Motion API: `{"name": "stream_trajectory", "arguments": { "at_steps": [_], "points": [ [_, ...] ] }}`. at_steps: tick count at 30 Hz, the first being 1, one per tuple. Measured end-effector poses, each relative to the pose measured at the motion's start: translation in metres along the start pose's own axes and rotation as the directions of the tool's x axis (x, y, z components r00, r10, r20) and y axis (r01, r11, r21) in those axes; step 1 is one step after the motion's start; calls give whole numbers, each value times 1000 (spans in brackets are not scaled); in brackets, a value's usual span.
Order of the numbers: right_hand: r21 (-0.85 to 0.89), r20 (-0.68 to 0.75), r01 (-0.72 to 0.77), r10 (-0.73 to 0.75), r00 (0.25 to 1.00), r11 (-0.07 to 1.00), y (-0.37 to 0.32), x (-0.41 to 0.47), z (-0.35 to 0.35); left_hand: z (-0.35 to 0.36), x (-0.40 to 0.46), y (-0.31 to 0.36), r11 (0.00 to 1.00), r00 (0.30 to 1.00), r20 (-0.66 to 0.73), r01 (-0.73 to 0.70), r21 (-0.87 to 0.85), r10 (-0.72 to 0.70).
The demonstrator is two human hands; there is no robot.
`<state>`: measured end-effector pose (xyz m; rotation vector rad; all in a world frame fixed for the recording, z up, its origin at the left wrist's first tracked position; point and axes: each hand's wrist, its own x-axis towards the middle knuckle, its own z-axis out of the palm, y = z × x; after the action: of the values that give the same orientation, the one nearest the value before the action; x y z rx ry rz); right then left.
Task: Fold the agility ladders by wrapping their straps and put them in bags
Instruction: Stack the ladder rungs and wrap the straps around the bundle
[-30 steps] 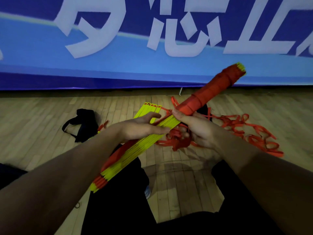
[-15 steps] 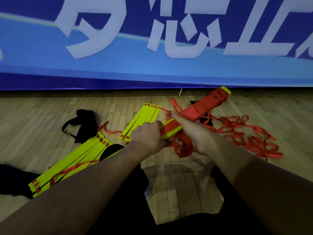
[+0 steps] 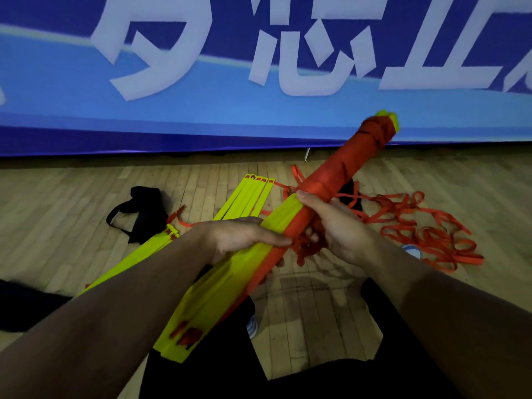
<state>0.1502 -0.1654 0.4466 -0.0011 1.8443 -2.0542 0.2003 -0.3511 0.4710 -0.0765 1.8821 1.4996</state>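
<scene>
Head: flat yellow slats (image 3: 230, 277), woven orange strap (image 3: 339, 174).

Ladder bundle (image 3: 230, 280): yellow flat rungs stacked, held off the floor on a diagonal, far upper half wound tightly in orange strap (image 3: 345, 168). Second set of yellow rungs (image 3: 247, 197) lies flat on the wood floor behind. Loose orange strap (image 3: 426, 234) tangled on floor, right. Black bag (image 3: 144, 214) crumpled, left.
</scene>
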Motion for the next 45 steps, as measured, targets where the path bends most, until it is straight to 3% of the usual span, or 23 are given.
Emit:
{"name": "stream_trajectory", "arguments": {
  "at_steps": [3, 6, 10, 12, 13, 15, 17, 18, 21, 25, 27, 29, 32, 34, 35, 36, 37, 39, 40, 41, 43, 45],
  "points": [
    [-193, 80, -86, 103, 992, 977, -9, -3, -3, 3, 11, -7, 985, 963, -247, -71, 154, 108],
    [-306, 64, -168, 196, 979, 937, -16, -6, 0, 2, 20, -7, 889, 919, -338, -29, 458, 204],
    [-161, -27, -213, 211, 977, 964, -13, -4, 13, 18, 32, -16, 504, 781, -458, 216, 836, 425],
    [-97, -113, -182, 171, 979, 978, -8, 0, 14, 24, 36, -18, 451, 761, -431, 205, 869, 484],
    [-92, -138, -159, 146, 980, 983, -6, 1, 14, 21, 34, -17, 499, 791, -407, 151, 853, 457],
    [-64, -125, -103, 94, 988, 993, -7, 1, 13, 1, 29, -11, 698, 890, -340, 36, 715, 303],
    [-12, -42, -57, 57, 998, 998, -9, -1, 10, -14, 16, -2, 891, 942, -272, -54, 450, 195],
    [4, 10, -40, 40, 999, 999, -11, -1, 8, -20, 11, 0, 942, 961, -228, -76, 327, 157],
    [-4, 139, -13, 13, 990, 1000, -14, -4, 5, -21, 1, 6, 978, 994, -67, -69, 195, 84],
    [-203, 141, -62, 92, 986, 977, -19, -3, 1, -15, 3, 3, 970, 960, -216, -133, 204, 177],
    [-347, 118, -117, 167, 979, 931, -23, -3, 2, -13, 8, 3, 891, 923, -313, -63, 450, 223],
    [-387, 64, -146, 184, 981, 910, -24, -4, 8, -4, 12, 2, 688, 852, -436, 132, 714, 289],
    [-298, -64, -159, 146, 987, 941, -19, 1, 20, 19, 22, -8, 376, 729, -498, 345, 860, 470],
    [-205, -108, -152, 132, 985, 967, -11, 4, 23, 26, 22, -12, 291, 729, -419, 304, 907, 541],
    [-166, -118, -141, 122, 986, 976, -7, 5, 21, 22, 20, -11, 305, 775, -367, 234, 923, 515],
    [-138, -118, -126, 110, 987, 982, -4, 5, 19, 16, 16, -7, 406, 822, -329, 132, 904, 465],
    [-115, -104, -109, 97, 990, 987, -3, 5, 16, 7, 12, -3, 569, 866, -303, 26, 822, 398],
    [-53, -11, -67, 67, 998, 996, -4, 1, 12, -6, 4, 1, 865, 916, -274, -131, 485, 293],
    [-29, 47, -47, 48, 998, 998, -5, 0, 10, -12, 2, 2, 945, 939, -257, -152, 291, 230],
    [-17, 94, -30, 31, 995, 999, -7, -2, 10, -14, -1, 2, 982, 967, -202, -129, 137, 155],
    [-22, 145, -1, 4, 989, 1000, -10, -4, 10, -13, -5, -1, 997, 996, -54, -77, -15, 76],
    [-83, 176, 8, 7, 984, 997, -15, -7, 10, -13, -2, -6, 993, 991, -86, -102, -51, 98]
  ]
}}
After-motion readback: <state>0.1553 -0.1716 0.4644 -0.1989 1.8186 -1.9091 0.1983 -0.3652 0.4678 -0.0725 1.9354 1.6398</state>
